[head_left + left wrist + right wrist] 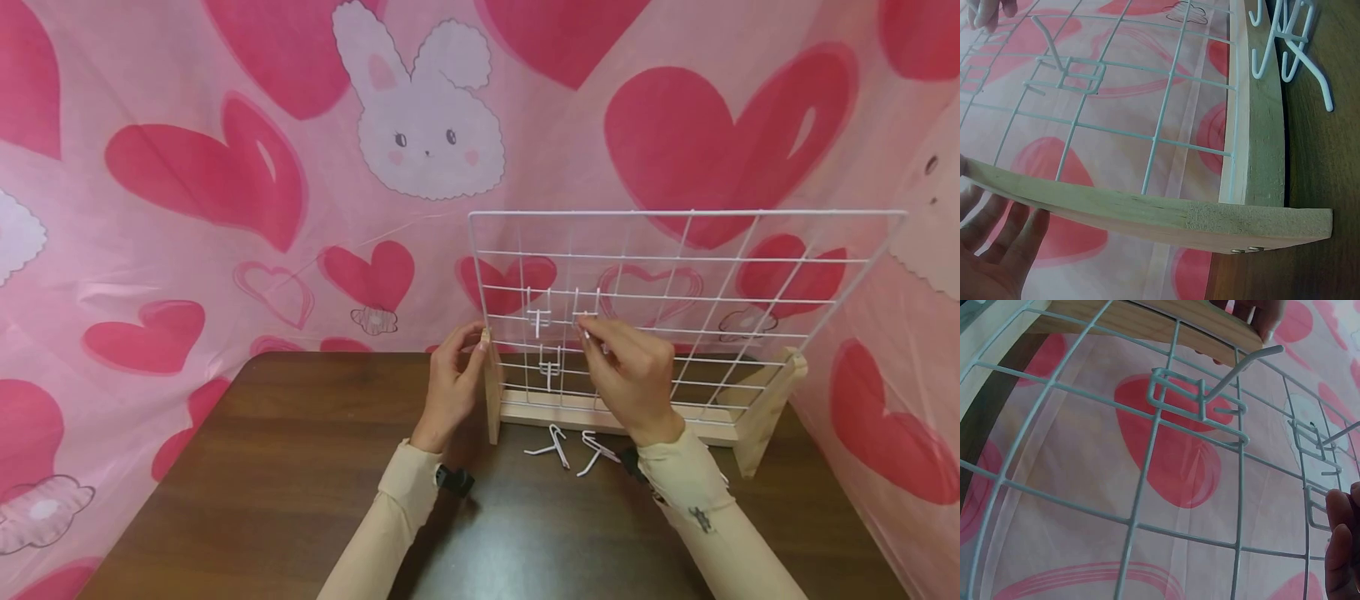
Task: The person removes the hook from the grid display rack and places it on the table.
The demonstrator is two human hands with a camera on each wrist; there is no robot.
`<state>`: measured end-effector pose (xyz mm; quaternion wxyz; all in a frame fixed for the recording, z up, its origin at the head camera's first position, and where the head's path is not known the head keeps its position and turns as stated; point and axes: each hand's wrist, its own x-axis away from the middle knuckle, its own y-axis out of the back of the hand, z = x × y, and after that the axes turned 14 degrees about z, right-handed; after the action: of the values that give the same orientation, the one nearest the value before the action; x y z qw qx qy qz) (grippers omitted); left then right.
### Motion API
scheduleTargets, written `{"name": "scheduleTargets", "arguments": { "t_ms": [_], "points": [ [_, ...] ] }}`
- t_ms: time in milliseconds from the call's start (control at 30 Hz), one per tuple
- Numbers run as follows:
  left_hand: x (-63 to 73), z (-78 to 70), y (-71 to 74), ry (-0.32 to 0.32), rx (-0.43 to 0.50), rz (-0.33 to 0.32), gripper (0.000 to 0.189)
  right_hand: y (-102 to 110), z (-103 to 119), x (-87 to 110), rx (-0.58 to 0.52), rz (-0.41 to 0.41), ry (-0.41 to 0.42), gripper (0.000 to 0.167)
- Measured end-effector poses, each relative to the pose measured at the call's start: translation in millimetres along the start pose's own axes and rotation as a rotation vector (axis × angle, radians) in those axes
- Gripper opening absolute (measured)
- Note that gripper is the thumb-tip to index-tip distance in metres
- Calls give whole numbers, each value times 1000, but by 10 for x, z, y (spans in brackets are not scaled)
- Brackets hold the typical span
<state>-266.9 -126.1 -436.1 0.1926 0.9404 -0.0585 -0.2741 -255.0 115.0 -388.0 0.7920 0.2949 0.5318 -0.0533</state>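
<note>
A white wire grid panel [697, 296] stands upright in a wooden stand. My left hand [452, 379] grips the stand's left wooden upright [492, 392]; in the left wrist view its fingers [1019, 240] lie along that upright's outer side. My right hand [633, 375] pinches the prong of a white wire hook [586, 317] that is against the grid; fingers partly hide this hook in the right wrist view. To its left hangs another white hook [537, 320], and a lower hook [550, 371] hangs below that one.
On the brown table [315, 475], in front of the stand's wooden base [555, 410], lie a loose hook [557, 447] and a second loose hook [597, 454] near my right wrist. Behind the table hangs a pink cloth [300, 200] with hearts and rabbits.
</note>
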Motion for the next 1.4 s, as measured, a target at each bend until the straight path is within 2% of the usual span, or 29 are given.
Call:
{"name": "scheduleTargets", "arguments": {
  "t_ms": [300, 667, 833, 1033, 1400],
  "points": [
    [9, -1, 4, -2, 9, 9, 29, 34, 20, -64, -3, -61, 9, 15],
    [31, 4, 5, 20, 0, 25, 29, 56, 53, -57, 9, -143, 67, 11],
    [18, 4, 11, 17, -4, 21, 29, 78, 90, -66, 1, -166, 87, 24],
    [-1, 3, 22, -4, -6, 11, 29, 92, 143, -40, 13, -154, 116, 31],
    [14, 17, 18, -3, 0, 19, 30, 102, 226, 74, 74, -53, 179, 32]
  ]
}}
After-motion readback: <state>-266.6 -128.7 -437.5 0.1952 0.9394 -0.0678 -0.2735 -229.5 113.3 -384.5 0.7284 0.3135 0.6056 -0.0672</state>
